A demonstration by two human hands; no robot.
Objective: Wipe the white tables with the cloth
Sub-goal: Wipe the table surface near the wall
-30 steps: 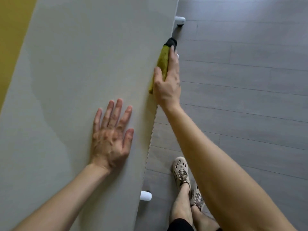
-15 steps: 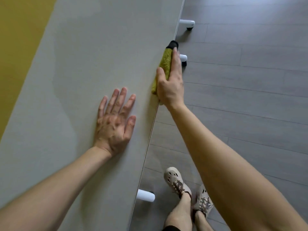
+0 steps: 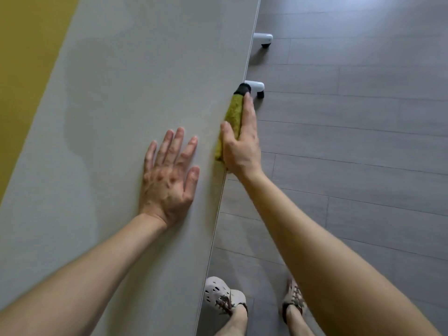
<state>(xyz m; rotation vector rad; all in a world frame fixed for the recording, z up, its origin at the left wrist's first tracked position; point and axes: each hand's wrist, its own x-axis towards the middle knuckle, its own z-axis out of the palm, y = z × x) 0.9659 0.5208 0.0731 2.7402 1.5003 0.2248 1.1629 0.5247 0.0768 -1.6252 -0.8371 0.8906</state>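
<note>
Along the right-hand edge of the white counter (image 3: 145, 69), the green cloth (image 3: 235, 112) is lying folded over the rim. Its long axis is running parallel to that edge and pointing away from the person, and a dark end is showing at its far tip.

The right hand (image 3: 240, 151) is grasping it. The thumb is sitting on the top face and the fingers are reaching along the outer side, so the cloth is being pinched against the rim. The left hand (image 3: 169, 175) is lying flat on the counter top just beside the cloth, on its inboard side and apart from it. Its fingers are straight and spread and it is holding nothing; it is probably bracing the person's lean.

The coming move is turning on that edge line. With cloth and rim lined up, the stroke is likely going to slide lengthwise along the edge, though the direction cannot be told. The right hand is the one doing the work, and the wide top surface is lying to the cloth's left, under and beyond the left hand.

Below the rim, two white caster feet (image 3: 255, 86) are standing on the grey floor (image 3: 351, 141), the nearer one appearing just past the cloth's far tip.
</note>
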